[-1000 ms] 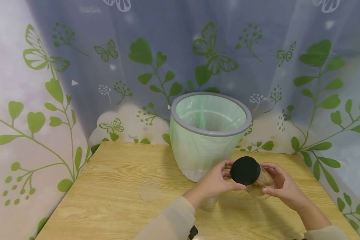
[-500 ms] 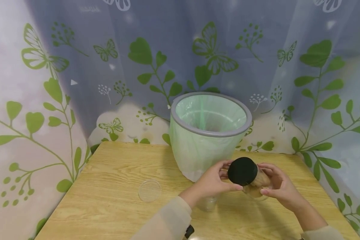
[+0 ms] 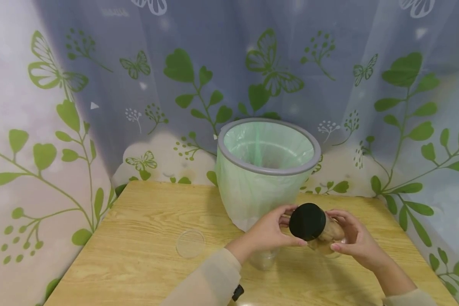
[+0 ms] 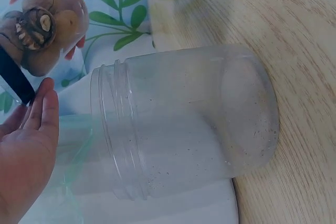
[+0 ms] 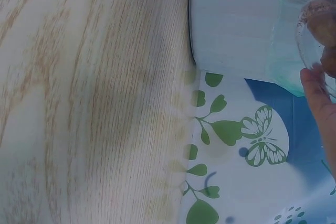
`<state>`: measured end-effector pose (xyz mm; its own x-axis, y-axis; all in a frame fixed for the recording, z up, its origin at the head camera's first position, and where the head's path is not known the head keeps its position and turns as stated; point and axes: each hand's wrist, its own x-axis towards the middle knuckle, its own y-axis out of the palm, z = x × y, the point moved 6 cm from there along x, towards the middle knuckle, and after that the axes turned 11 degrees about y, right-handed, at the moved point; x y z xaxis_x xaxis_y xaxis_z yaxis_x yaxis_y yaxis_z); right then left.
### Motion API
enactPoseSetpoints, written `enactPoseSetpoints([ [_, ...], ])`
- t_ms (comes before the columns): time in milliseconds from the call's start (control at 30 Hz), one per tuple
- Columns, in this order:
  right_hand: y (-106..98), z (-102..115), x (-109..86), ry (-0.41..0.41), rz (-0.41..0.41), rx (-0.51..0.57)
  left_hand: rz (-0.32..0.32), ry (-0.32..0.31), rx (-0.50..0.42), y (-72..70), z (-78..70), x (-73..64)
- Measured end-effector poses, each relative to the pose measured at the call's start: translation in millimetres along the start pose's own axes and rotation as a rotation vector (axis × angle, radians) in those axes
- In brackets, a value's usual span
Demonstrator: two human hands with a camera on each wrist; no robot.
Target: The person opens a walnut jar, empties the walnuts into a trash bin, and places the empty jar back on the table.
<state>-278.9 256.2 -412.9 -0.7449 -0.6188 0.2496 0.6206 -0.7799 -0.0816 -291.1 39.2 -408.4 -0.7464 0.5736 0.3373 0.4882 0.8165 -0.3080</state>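
We see, among the containers, first a large bin (image 3: 252,191) at the back of the table (image 3: 153,221), its grey rim (image 3: 269,171) holding a pale green liner (image 3: 245,144); its floor is too dim for us to read. Near its base a clear, threaded jar (image 4: 184,124) stands upright and uncapped, dark specks clinging to its wall. The walnut jar (image 3: 330,234), held tilted in front of the bin's lower right, contains brown walnuts (image 4: 65,24), one of them showing its pale kernel. We note that the right hand (image 3: 356,245) curls around this jar's body, while the left hand (image 3: 270,231) grips the edge of its black lid (image 3: 307,222), thumb below and fingers behind. Of the surroundings, a leaf-and-butterfly curtain (image 3: 118,34) hangs behind the table. The left hand and its beige sleeve (image 3: 204,280) partly block our head view of the standing jar. A clear round disc (image 3: 190,243) lies flat to the left, well apart from the hands. By the cuff we find a small black object (image 3: 238,293), mostly hidden.
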Motion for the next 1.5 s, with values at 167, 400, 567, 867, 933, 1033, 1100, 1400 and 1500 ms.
enactPoseSetpoints([
  [167, 3, 1, 1.4, -0.036, 0.028, 0.012, 0.003, 0.003, 0.001, -1.8, -1.6, -1.8],
  [400, 5, 2, 2.0, -0.038, 0.044, 0.047, 0.008, 0.013, 0.039, -3.7, -5.0, -1.6],
  [567, 5, 4, 1.3, -0.081, 0.076, 0.065, 0.025, 0.019, 0.09, -3.1, -8.4, -0.8],
  [867, 7, 6, 1.7, -0.113, 0.103, 0.09, 0.087, 0.077, 0.167, -3.5, -20.3, 0.6],
  [933, 7, 6, 1.3, -0.113, 0.102, 0.09, 0.106, 0.098, 0.201, -4.1, -23.8, 1.3],
  [1033, 8, 7, 0.8, -0.11, 0.104, 0.085, 0.141, 0.14, 0.266, -4.7, -29.6, 3.9],
  [1100, 9, 7, 0.9, -0.107, 0.107, 0.079, 0.17, 0.158, 0.299, -4.9, -32.8, 5.4],
  [1400, 11, 4, 2.0, -0.076, 0.135, 0.07, 0.307, 0.221, 0.391, -3.9, -47.2, 10.3],
  [1500, 11, 3, 2.0, -0.065, 0.144, 0.075, 0.341, 0.189, 0.397, -3.8, -46.9, 9.1],
])
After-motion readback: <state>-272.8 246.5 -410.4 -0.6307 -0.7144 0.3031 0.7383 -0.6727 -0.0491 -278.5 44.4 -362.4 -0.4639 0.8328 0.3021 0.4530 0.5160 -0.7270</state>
